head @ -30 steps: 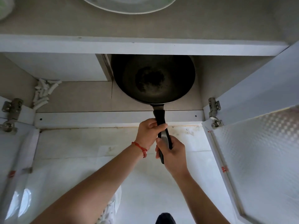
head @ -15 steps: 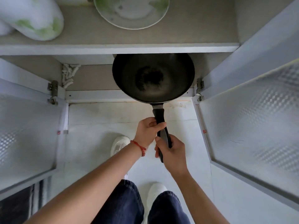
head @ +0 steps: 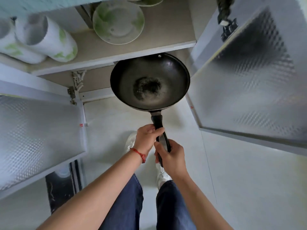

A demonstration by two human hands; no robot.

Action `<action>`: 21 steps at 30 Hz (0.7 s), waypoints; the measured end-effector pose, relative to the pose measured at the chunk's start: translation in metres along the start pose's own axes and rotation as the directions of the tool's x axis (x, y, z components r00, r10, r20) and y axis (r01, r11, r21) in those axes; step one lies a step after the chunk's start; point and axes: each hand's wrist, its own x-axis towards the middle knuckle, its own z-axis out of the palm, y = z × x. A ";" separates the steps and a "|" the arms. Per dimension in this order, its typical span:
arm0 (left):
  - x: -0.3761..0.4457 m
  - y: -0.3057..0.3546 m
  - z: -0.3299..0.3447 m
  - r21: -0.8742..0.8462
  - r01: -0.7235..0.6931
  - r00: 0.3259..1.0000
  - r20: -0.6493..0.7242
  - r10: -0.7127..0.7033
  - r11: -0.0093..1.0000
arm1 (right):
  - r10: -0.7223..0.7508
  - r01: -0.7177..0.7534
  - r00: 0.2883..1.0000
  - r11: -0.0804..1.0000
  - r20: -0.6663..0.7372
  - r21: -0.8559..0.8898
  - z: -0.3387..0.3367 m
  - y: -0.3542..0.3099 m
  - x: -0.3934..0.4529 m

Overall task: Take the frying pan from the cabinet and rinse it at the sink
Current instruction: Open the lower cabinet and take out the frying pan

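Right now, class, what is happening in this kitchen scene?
A person holds a dark frying pan by its black handle with both hands: left hand higher up, right hand nearer the end. The pan is almost clear of the open cabinet, under the shelf holding plates and cups. No sink is in view.
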 end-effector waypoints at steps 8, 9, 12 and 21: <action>-0.072 0.010 -0.023 0.127 0.058 0.989 0.131 -0.075 0.990 | 0.055 -0.030 0.991 0.978 -0.119 0.204 0.016 -0.019 -0.090; -0.078 0.010 -0.028 0.146 0.064 0.985 0.152 -0.086 0.987 | 0.066 -0.033 0.987 0.974 -0.143 0.224 0.022 -0.018 -0.099; -0.095 0.006 -0.042 0.226 0.065 0.971 0.210 -0.114 0.972 | 0.125 -0.057 0.968 0.953 -0.217 0.297 0.040 -0.013 -0.124; -0.157 -0.009 -0.056 0.446 0.020 0.921 0.340 -0.191 0.895 | 0.250 -0.032 0.902 0.852 -0.352 0.523 0.068 0.006 -0.202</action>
